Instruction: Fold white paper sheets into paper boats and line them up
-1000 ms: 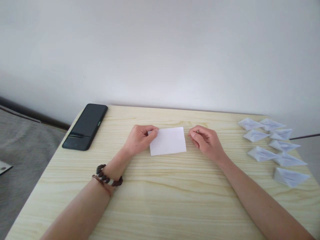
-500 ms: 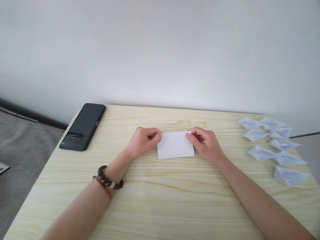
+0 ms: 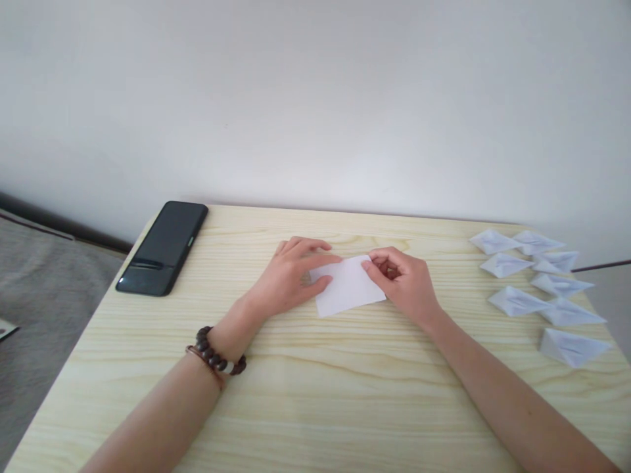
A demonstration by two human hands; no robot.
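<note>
A small white rectangle of paper (image 3: 348,289) is between my two hands over the middle of the table, tilted slightly. My right hand (image 3: 407,282) pinches its upper right corner, thumb on top and the other fingers curled behind. At the paper's left side, my left hand (image 3: 296,272) has its fingers apart, the index finger along the top edge and the thumb over the left part. Whether the left fingertips press on the paper I cannot tell. Dark beads (image 3: 217,358) circle my left wrist.
Several folded white paper boats (image 3: 517,301) stand in loose rows at the right end of the wooden table (image 3: 305,394). A black smartphone (image 3: 162,248) lies at the far left corner. Behind the table rises a white wall (image 3: 315,112); grey fabric (image 3: 49,295) lies to the left.
My right hand has taken hold of the paper's right corner. The paper has moved right and tilted a little. My left hand has loosened its pinch and spread its fingers.
</note>
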